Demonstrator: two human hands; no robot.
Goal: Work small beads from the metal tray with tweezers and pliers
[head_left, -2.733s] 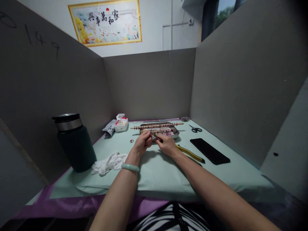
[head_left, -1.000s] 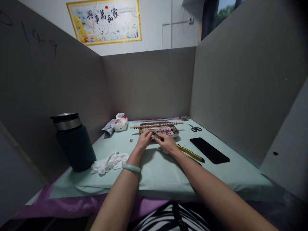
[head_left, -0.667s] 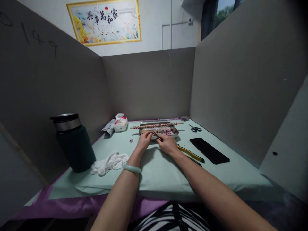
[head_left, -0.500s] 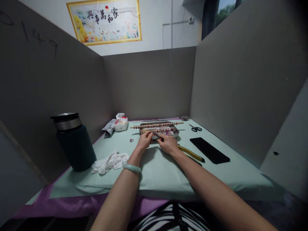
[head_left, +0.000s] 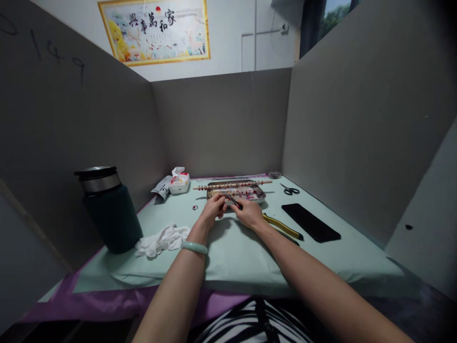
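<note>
In front of the tray, my right hand (head_left: 249, 213) is closed around a slim dark tool with a metal tip (head_left: 234, 202). I cannot make out whether it is tweezers or small pliers. The tip points left toward my left hand (head_left: 214, 207), whose fingers are pinched together. Whatever they hold is too small or hidden. Just beyond both hands sits a metal tray (head_left: 263, 196) of small beads. A wooden stick (head_left: 233, 185) strung with red beaded pieces lies across it. A small beaded ring (head_left: 194, 207) rests on the cloth left of my left hand.
Yellow-handled pliers (head_left: 283, 226) lie beside my right forearm. Further right are a black phone (head_left: 310, 222) and scissors (head_left: 291, 190). On the left stand a dark green bottle (head_left: 113, 214), crumpled white tissue (head_left: 162, 242) and a white box (head_left: 179, 184). Grey panels (head_left: 221, 126) enclose the table.
My left hand has shifted slightly to the left, and its fingers have moved a little around the tool's tip. My right hand keeps the tool in nearly the same place.
</note>
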